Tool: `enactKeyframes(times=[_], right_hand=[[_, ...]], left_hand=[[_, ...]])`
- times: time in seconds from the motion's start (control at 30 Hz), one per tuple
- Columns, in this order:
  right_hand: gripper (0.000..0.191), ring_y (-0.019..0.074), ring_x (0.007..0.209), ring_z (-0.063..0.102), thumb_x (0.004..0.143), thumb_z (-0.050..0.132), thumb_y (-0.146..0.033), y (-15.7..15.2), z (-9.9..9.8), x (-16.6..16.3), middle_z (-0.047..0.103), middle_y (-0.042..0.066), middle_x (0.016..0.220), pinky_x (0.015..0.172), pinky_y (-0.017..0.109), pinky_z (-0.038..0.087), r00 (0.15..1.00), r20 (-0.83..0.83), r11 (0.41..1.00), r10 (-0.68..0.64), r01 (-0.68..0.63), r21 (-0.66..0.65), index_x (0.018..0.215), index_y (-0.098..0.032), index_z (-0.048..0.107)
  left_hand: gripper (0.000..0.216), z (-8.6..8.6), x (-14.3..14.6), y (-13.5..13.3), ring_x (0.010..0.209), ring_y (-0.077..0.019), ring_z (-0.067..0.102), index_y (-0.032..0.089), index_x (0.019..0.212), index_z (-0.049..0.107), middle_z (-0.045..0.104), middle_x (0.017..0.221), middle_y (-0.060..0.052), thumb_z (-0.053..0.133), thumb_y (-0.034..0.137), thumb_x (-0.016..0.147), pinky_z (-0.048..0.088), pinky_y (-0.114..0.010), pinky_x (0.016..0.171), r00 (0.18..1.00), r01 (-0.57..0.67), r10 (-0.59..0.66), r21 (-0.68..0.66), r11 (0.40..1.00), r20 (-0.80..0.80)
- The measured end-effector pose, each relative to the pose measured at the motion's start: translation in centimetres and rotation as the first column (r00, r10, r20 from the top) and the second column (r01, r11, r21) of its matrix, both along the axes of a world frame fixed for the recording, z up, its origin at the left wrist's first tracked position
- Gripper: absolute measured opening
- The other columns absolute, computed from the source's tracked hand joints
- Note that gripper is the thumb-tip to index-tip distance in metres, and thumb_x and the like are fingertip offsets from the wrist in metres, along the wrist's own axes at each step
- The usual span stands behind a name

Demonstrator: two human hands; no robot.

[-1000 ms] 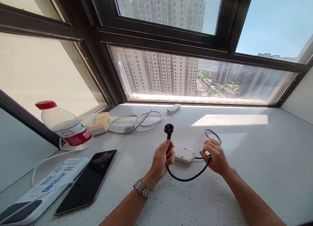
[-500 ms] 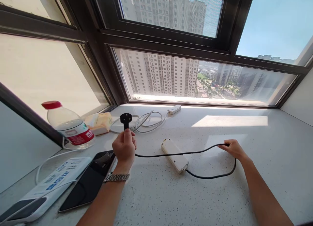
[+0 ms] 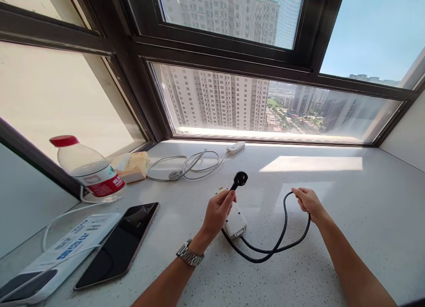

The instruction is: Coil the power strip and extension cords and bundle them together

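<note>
My left hand (image 3: 218,211) is closed round the black cable just below its black plug (image 3: 239,179), which points up and away from me. My right hand (image 3: 308,201) pinches the same black cable (image 3: 280,236) farther along, where it bends into a loop hanging down to the counter. The cable runs into a white power strip (image 3: 235,222) lying on the speckled counter (image 3: 299,271), partly hidden behind my left hand. A metal watch sits on my left wrist.
A water bottle with a red cap (image 3: 86,171), a yellow packet (image 3: 133,166), a dark phone (image 3: 118,243) and a white device with blue print (image 3: 63,254) lie at left. A coiled white cable (image 3: 189,165) with a white adapter (image 3: 235,147) rests near the window (image 3: 265,108).
My left hand has swung the plug from the far left back to the middle, over the power strip. My right hand drew in, and the stretched cable has folded into a loop.
</note>
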State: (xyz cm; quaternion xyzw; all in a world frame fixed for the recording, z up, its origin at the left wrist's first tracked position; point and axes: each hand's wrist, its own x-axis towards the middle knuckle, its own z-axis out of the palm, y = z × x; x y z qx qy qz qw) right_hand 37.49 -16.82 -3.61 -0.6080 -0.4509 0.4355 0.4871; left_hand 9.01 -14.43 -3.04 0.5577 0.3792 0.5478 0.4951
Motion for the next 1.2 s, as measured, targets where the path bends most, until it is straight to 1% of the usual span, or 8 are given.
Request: enactKeyframes(times=[0.1, 0.27, 0.37, 0.47, 0.67, 0.9, 1.07, 1.2], right_hand=[[0.041, 0.0067, 0.041, 0.020, 0.072, 0.063, -0.053, 0.0, -0.2, 0.3, 0.025, -0.008, 0.045, 0.039, 0.024, 0.019, 0.957, 0.173, 0.968, -0.235, 0.215, 0.128, 0.054, -0.021, 0.044], [0.041, 0.0093, 0.043, 0.026, 0.074, 0.061, -0.058, -0.9, 1.0, -0.3, 0.033, -0.006, 0.047, 0.040, 0.026, 0.024, 0.867, 0.112, 0.842, -0.485, 0.429, 0.328, 0.062, -0.019, 0.053], [0.044, 0.0077, 0.041, 0.021, 0.072, 0.063, -0.062, -1.5, 1.6, -1.4, 0.029, -0.008, 0.045, 0.039, 0.025, 0.020, 0.917, 0.021, 0.878, -0.398, 0.374, 0.299, 0.066, -0.019, 0.055], [0.048, 0.0056, 0.039, 0.018, 0.070, 0.065, -0.064, -1.6, 1.4, -2.5, 0.027, -0.009, 0.041, 0.039, 0.024, 0.016, 0.986, 0.031, 0.972, -0.165, 0.157, 0.173, 0.065, -0.018, 0.055], [0.050, 0.0025, 0.038, 0.018, 0.068, 0.072, -0.060, -1.2, 0.2, -3.3, 0.029, -0.011, 0.047, 0.036, 0.018, 0.014, 0.933, -0.261, 0.956, 0.246, -0.278, -0.097, 0.062, -0.019, 0.044], [0.041, 0.0005, 0.030, 0.021, 0.074, 0.068, -0.042, -0.8, -0.2, -0.9, 0.038, -0.008, 0.047, 0.029, 0.014, 0.010, 0.673, -0.589, 0.847, 0.447, -0.530, 0.038, 0.054, -0.017, 0.043], [0.035, 0.0023, 0.026, 0.021, 0.077, 0.063, -0.038, -1.2, -0.7, 0.7, 0.040, -0.006, 0.039, 0.025, 0.016, 0.010, 0.525, -0.522, 0.701, 0.672, -0.677, 0.222, 0.053, -0.014, 0.053], [0.048, 0.0025, 0.027, 0.016, 0.087, 0.054, -0.050, -1.9, -0.1, 0.3, 0.032, -0.008, 0.034, 0.027, 0.017, 0.013, 0.426, -0.389, 0.524, 0.816, -0.831, 0.188, 0.062, -0.010, 0.062]], left_hand=[[0.049, 0.2, 0.8, -1.2, 0.036, -0.0036, 0.015, 0.018, 0.060, 0.049, 0.022, 0.042, 0.009, 0.067, 0.062, 0.069, 0.009, -0.017, 0.036, 0.963, 0.268, -0.263, -0.196, 0.943, 0.053], [0.048, -0.2, 2.3, -3.2, 0.037, -0.0030, 0.008, 0.020, 0.070, 0.041, 0.019, 0.046, 0.012, 0.065, 0.061, 0.073, 0.008, -0.015, 0.034, 0.766, 0.642, -0.498, -0.445, 0.625, 0.406], [0.052, -0.5, 3.0, -4.0, 0.035, -0.0032, 0.006, 0.020, 0.065, 0.031, 0.018, 0.045, 0.011, 0.064, 0.059, 0.076, 0.008, -0.015, 0.033, 0.648, 0.759, -0.474, -0.452, 0.469, 0.596], [0.055, -0.8, 3.1, -4.0, 0.034, -0.0030, 0.008, 0.019, 0.062, 0.027, 0.019, 0.044, 0.010, 0.063, 0.057, 0.078, 0.008, -0.015, 0.032, 0.598, 0.798, -0.453, -0.436, 0.416, 0.661], [0.043, -1.3, 2.4, -3.0, 0.033, -0.0026, 0.010, 0.018, 0.066, 0.038, 0.023, 0.046, 0.010, 0.063, 0.049, 0.083, 0.014, -0.015, 0.030, 0.638, 0.751, -0.391, -0.423, 0.506, 0.664], [0.036, 0.7, -0.3, -0.4, 0.034, -0.0035, 0.007, 0.018, 0.067, 0.037, 0.016, 0.049, 0.011, 0.047, 0.041, 0.094, 0.008, -0.014, 0.031, 0.594, 0.670, -0.185, -0.354, 0.653, 0.783], [0.041, 2.9, -4.7, 1.9, 0.035, -0.0065, 0.010, 0.018, 0.061, 0.032, 0.015, 0.047, 0.008, 0.025, 0.031, 0.099, 0.008, -0.020, 0.035, 0.578, 0.207, 0.133, -0.302, 0.930, 0.805], [0.049, 3.7, -7.3, 2.7, 0.037, -0.0080, 0.012, 0.018, 0.056, 0.028, 0.015, 0.045, 0.005, 0.014, 0.039, 0.098, 0.014, -0.022, 0.037, 0.545, -0.101, 0.309, -0.305, 0.947, 0.779]])
